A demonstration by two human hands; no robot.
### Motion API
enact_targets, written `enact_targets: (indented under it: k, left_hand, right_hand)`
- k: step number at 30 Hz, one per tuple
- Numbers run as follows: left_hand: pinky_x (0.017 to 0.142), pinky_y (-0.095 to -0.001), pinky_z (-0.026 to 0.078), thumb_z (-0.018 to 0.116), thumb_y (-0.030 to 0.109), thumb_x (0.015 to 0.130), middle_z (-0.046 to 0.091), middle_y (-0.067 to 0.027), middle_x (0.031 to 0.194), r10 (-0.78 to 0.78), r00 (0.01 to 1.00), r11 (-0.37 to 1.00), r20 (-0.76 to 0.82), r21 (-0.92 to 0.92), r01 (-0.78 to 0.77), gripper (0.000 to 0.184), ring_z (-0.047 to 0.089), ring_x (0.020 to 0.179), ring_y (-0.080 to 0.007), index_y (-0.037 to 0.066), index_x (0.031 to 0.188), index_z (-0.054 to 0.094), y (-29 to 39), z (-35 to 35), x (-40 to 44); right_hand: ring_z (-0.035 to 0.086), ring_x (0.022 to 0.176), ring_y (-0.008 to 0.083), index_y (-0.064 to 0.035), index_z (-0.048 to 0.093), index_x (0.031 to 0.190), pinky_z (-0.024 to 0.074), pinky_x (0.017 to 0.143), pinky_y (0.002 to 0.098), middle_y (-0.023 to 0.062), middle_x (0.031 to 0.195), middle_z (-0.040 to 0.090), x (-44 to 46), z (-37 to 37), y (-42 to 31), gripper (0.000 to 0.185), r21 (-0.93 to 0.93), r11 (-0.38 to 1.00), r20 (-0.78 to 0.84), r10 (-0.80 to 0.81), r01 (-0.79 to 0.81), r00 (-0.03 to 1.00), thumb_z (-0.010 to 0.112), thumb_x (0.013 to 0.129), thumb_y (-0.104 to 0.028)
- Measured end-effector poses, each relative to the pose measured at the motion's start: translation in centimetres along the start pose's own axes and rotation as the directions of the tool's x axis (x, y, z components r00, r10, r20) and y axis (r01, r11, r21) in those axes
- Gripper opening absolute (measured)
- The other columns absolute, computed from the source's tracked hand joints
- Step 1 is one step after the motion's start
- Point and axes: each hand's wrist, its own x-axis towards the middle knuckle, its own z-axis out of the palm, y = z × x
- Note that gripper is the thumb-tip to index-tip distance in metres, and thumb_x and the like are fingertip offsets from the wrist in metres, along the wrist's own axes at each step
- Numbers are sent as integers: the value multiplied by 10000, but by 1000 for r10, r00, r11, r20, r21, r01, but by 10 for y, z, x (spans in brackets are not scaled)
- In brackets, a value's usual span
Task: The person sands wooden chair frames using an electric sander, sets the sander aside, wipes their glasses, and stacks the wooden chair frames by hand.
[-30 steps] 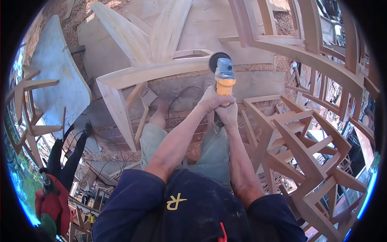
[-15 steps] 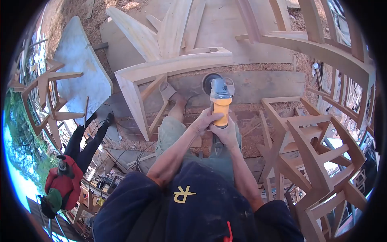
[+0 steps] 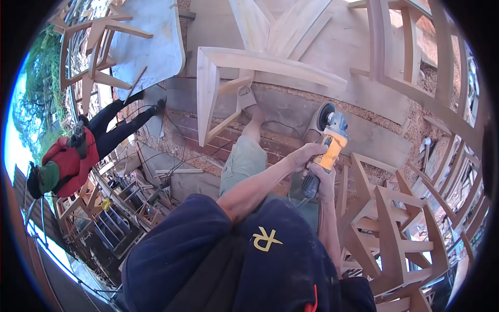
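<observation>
**Angle grinder [image 3: 335, 143] gripped in both hands, apart from the pale wooden frame [image 3: 280, 65]**

The yellow grinder is held above the ground, its black disc [image 3: 326, 115] seen just beside a shod foot [image 3: 313, 130]. Its yellow body is clasped by the closed left hand [image 3: 309, 156], and just below, towards the dark rear end, it is encircled by the closed right hand [image 3: 325, 179]. The dark marks on the casing are too small to be read. A yellow emblem [image 3: 266, 238] resembling an R is borne on the dark shirt [image 3: 291, 265].

The right forearm is closely flanked by chair-like frames [image 3: 391, 229]. At far left, a person in a red top [image 3: 78, 161] is seen near a pale panel [image 3: 148, 47].

Compared with the first frame, where the disc is seen at the pale frame's end, a gap is now shown; the whole view is turned, and more of the other person is revealed.
</observation>
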Motion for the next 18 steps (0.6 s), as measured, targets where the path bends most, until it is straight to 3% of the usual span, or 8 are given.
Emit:
enact_targets:
  k: [1,8,11,14,18]
  left_hand:
    - [404,-198,528,645,454,1008,748,-112,918,30,1000,1000,7,-5,-30,548,698,622,-115,-50,1223,661,0,6,4]
    - [407,-198,536,649,454,1008,742,-111,1005,39,999,999,-33,-31,-40,545,704,644,-115,-35,1249,651,-12,23,6]
    - [465,-207,559,657,436,1009,738,-101,1044,-49,998,996,49,78,45,531,717,696,-118,-19,1284,635,-3,15,-4]
    - [667,-271,617,674,415,1007,726,-92,1117,-31,999,995,31,97,28,541,733,874,-140,-5,1342,610,-2,8,-14]
    - [871,-346,586,748,389,959,701,-68,1195,122,906,982,-405,185,-49,596,692,1073,-167,10,1392,592,8,-21,-38]
  right_hand:
    - [695,701,189,33,632,1066,606,650,325,97,912,684,0,-3,-3,253,3,1000,-5,-23,23,1000,684,875,-125]
    - [701,691,190,38,646,1043,613,646,330,100,879,690,-9,-12,-15,251,-56,998,-9,-25,25,1000,698,884,-150]
    - [704,686,187,37,653,1038,615,646,326,104,856,695,-7,-18,-15,250,-77,997,-13,-15,14,1000,700,887,-156]
    - [705,673,184,32,656,1029,614,625,319,109,838,698,-8,-18,-17,246,-68,998,-45,-3,0,999,703,892,-166]
    - [701,645,181,21,644,1016,606,573,308,115,840,702,-1,-34,-21,237,-78,995,-45,63,-66,997,706,900,-176]
